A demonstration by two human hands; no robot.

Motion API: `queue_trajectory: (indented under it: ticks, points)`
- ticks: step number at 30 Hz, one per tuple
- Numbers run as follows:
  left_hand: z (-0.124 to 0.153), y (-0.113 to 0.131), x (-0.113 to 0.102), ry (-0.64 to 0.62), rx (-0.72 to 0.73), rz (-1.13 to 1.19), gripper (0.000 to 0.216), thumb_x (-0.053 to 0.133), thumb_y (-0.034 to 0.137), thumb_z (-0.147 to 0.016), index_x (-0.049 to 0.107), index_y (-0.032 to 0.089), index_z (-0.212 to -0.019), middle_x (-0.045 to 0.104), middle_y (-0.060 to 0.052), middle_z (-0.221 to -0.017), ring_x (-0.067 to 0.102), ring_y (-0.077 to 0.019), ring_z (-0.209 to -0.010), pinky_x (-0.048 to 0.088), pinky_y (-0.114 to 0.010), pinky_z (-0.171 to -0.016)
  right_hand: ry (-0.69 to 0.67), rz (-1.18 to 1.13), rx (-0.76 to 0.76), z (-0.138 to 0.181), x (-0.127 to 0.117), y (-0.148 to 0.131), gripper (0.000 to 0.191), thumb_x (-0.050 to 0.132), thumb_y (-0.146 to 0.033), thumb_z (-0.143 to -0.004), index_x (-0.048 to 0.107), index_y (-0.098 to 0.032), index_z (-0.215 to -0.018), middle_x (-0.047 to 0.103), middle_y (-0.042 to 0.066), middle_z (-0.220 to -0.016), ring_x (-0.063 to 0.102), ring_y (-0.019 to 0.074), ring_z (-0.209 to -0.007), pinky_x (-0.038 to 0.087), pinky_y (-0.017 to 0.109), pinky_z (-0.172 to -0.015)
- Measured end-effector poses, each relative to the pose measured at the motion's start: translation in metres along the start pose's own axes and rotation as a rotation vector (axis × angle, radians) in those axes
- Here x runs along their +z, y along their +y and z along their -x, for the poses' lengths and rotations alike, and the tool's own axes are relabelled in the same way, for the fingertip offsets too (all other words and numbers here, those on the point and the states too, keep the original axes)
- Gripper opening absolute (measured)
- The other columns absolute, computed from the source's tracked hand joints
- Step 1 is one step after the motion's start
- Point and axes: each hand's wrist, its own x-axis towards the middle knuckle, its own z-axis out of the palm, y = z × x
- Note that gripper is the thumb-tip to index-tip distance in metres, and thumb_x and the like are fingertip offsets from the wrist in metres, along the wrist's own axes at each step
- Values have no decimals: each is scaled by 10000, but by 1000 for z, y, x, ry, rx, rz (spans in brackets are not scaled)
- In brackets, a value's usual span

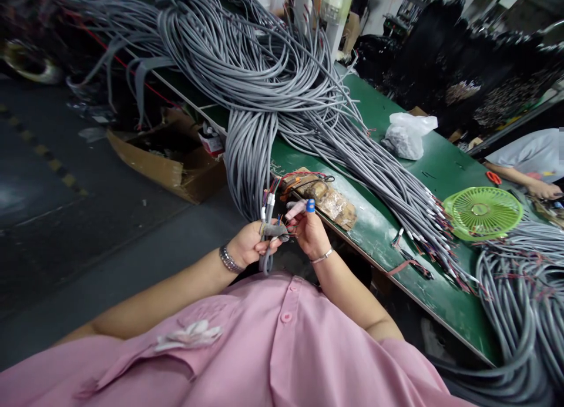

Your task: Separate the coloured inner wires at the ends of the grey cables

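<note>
In front of my body, my left hand (253, 242) is closed around a grey cable (268, 261); a grey covering wraps its thumb. Thin coloured wires (288, 225) fan out of the cable end towards my right hand (309, 234). That hand pinches at these wires, with a blue cap (311, 205) on one finger and a pale wrap on another. Just beyond my left hand, white-sleeved cable ends (270, 202) with bare coloured wires stand up. A thick bundle of grey cables (249, 160) hangs over the table edge behind them.
Grey cables (247, 72) heap across the green table (445, 160). A taped cardboard block (330, 201) lies at its near edge. Farther right are a green fan (483, 212), a white plastic bag (409, 135) and a co-worker's arm (524, 181). A cardboard box (176, 169) sits on the left.
</note>
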Motion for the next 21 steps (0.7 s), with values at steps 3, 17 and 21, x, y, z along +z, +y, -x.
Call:
queue_trajectory:
  ticks: [3,17,21]
  points:
    - [7,0,2,14,1,-27,138,649,233,-729,663,99,-698,583,-25,-449,273,-12,-248,227,-155,-312,10,-22,58,3,0,-3,512,527,-673,-808,617,-168,-822,601,12,-699,492,94,-550,458,205,-496]
    - [19,-9,33,172,210,25,203,697,298,-715,623,111,-691,595,-12,-469,315,-1,-266,278,-157,-365,-27,29,-10,9,1,-7,416,619,-564,-802,649,-165,-915,628,18,-788,508,79,-587,469,180,-517]
    - [14,-8,33,166,197,77,170,673,270,-730,610,117,-688,581,0,-465,298,-1,-266,288,-160,-370,-66,25,2,3,-2,-3,480,525,-633,-834,651,-173,-881,634,32,-791,502,91,-589,466,201,-536]
